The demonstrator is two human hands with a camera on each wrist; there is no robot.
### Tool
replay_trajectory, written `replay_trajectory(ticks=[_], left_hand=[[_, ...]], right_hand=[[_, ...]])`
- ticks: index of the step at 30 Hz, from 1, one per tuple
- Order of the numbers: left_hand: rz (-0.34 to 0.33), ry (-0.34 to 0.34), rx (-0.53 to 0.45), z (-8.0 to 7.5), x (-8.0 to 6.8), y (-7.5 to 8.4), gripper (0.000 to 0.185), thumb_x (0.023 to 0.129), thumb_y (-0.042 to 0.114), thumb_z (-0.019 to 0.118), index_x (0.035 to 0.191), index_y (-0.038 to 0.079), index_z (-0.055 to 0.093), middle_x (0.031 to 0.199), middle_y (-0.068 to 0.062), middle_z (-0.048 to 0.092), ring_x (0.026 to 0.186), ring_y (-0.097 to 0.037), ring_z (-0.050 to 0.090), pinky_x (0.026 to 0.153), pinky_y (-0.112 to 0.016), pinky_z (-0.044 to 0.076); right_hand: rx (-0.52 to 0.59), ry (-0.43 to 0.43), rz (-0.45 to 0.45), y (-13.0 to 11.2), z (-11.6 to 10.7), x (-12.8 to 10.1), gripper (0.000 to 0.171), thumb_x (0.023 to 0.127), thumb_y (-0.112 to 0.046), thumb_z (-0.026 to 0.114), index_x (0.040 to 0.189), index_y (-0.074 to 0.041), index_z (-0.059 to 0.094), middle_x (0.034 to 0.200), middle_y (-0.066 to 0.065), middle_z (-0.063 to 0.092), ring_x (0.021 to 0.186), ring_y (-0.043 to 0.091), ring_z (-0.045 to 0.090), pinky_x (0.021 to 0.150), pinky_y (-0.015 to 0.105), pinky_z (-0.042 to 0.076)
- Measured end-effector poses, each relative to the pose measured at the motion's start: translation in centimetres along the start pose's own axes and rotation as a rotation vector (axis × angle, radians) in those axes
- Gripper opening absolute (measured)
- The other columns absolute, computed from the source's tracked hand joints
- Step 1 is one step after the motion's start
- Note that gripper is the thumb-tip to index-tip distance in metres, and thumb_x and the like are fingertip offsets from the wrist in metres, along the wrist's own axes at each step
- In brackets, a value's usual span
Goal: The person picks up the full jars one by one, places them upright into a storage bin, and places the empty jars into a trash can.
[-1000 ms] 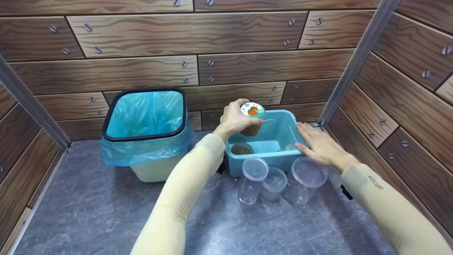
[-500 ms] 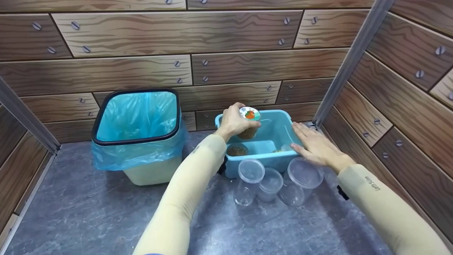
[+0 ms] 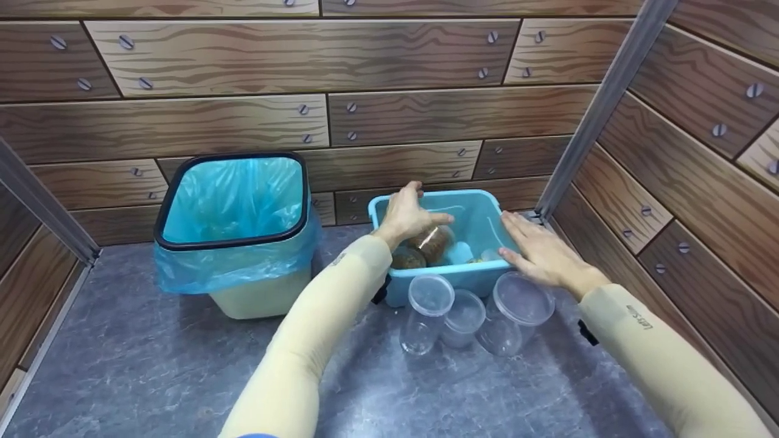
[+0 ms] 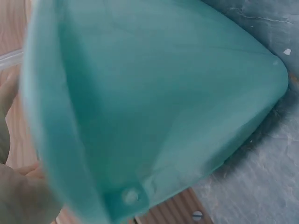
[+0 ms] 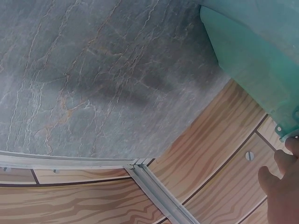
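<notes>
Hands (image 3: 409,214) at blue tub (image 3: 487,277) holding brown-filled jars (image 3: 433,243)

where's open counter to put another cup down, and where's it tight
Free: the wide grey counter in front of the bin, and the near strip between the sleeves. Tight: the three clear cups packed against the blue tub, with the right hand on its rim and the left hand inside.

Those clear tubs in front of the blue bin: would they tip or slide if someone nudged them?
Probably both. The clear tubs look empty and thin-walled, so likely very light. The tallest is narrow for its height, so apt to tip. The grey floor looks smooth, so they may well slide.
</notes>
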State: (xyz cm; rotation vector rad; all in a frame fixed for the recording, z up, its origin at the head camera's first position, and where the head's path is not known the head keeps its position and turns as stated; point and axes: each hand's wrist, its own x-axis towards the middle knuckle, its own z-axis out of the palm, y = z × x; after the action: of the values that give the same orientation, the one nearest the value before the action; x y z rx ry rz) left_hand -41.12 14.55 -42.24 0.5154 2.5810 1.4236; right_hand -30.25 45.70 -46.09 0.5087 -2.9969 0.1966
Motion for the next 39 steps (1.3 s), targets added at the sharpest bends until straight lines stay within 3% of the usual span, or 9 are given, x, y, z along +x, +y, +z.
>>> replay_trajectory(ticks=[9, 18, 22, 26, 30, 33, 36, 39], left_hand=[[-0.019, 0.08, -0.017, -3.4, -1.1, -0.3, 0.09, 0.097, 0.041, 0.091, 0.17, 0.011, 0.048, 0.166, -0.01, 0.062, 0.156, -0.031, 0.056, 0.126, -0.047, 0.053], [-0.003, 0.093, 0.047, -4.3, -2.3, -0.2, 0.08, 0.101, 0.047, 0.085, 0.165, 0.011, 0.055, 0.165, -0.01, 0.063, 0.152, -0.029, 0.06, 0.124, -0.046, 0.054], [0.047, 0.078, 0.078, -4.8, -3.3, 0.1, 0.07, 0.104, 0.05, 0.081, 0.159, 0.012, 0.061, 0.158, -0.009, 0.068, 0.141, -0.027, 0.068, 0.117, -0.045, 0.058], [0.163, 0.045, 0.129, -6.4, -5.4, 0.3, 0.048, 0.106, 0.046, 0.078, 0.14, 0.012, 0.073, 0.137, -0.007, 0.078, 0.121, -0.023, 0.075, 0.105, -0.042, 0.063], [0.311, 0.019, 0.181, -9.1, -8.6, 0.5, 0.03, 0.105, 0.037, 0.079, 0.12, 0.011, 0.079, 0.115, -0.007, 0.083, 0.104, -0.02, 0.077, 0.098, -0.039, 0.064], [0.418, 0.052, 0.194, -12.3, -11.7, 0.2, 0.021, 0.104, 0.028, 0.08, 0.113, 0.01, 0.082, 0.107, -0.007, 0.084, 0.096, -0.021, 0.077, 0.093, -0.039, 0.065], [0.504, 0.154, 0.198, -16.4, -14.8, -0.9, 0.013, 0.103, 0.022, 0.08, 0.106, 0.009, 0.083, 0.1, -0.006, 0.085, 0.088, -0.019, 0.076, 0.085, -0.035, 0.064], [0.538, 0.324, 0.206, -20.7, -18.1, -3.3, 0.009, 0.103, 0.016, 0.08, 0.101, 0.009, 0.084, 0.095, -0.005, 0.084, 0.082, -0.012, 0.072, 0.08, -0.024, 0.059]], right_hand=[[-0.002, 0.0, -0.015, 0.0, 0.0, 0.2, 0.078, 0.119, -0.042, 0.047, 0.176, 0.005, 0.023, 0.185, 0.027, 0.025, 0.172, 0.052, 0.026, 0.139, 0.07, 0.024], [-0.009, -0.01, -0.008, 0.1, -0.1, 0.0, 0.078, 0.119, -0.043, 0.046, 0.176, 0.005, 0.022, 0.185, 0.027, 0.025, 0.172, 0.052, 0.025, 0.139, 0.07, 0.024], [-0.012, -0.018, -0.009, 0.0, -0.2, 0.1, 0.079, 0.119, -0.044, 0.046, 0.176, 0.006, 0.022, 0.184, 0.029, 0.026, 0.171, 0.053, 0.026, 0.138, 0.071, 0.025], [-0.003, -0.036, 0.003, -0.5, -0.6, 0.6, 0.08, 0.119, -0.047, 0.046, 0.176, 0.005, 0.024, 0.181, 0.031, 0.032, 0.168, 0.055, 0.032, 0.136, 0.071, 0.028], [0.027, -0.023, 0.024, -1.3, -1.5, 0.6, 0.077, 0.118, -0.049, 0.05, 0.173, 0.003, 0.036, 0.172, 0.031, 0.049, 0.158, 0.056, 0.049, 0.13, 0.072, 0.04], [0.039, 0.042, 0.032, -1.6, -2.5, -0.1, 0.068, 0.115, -0.047, 0.057, 0.164, 0.0, 0.054, 0.157, 0.03, 0.065, 0.14, 0.057, 0.066, 0.115, 0.072, 0.053], [0.044, 0.148, 0.04, -1.4, -3.5, -1.3, 0.055, 0.112, -0.04, 0.066, 0.152, -0.003, 0.069, 0.122, 0.027, 0.083, 0.106, 0.052, 0.079, 0.092, 0.07, 0.061], [0.029, 0.263, 0.046, -0.7, -4.4, -2.9, 0.044, 0.108, -0.033, 0.071, 0.142, -0.004, 0.076, 0.097, 0.021, 0.083, 0.083, 0.044, 0.077, 0.078, 0.068, 0.06]])
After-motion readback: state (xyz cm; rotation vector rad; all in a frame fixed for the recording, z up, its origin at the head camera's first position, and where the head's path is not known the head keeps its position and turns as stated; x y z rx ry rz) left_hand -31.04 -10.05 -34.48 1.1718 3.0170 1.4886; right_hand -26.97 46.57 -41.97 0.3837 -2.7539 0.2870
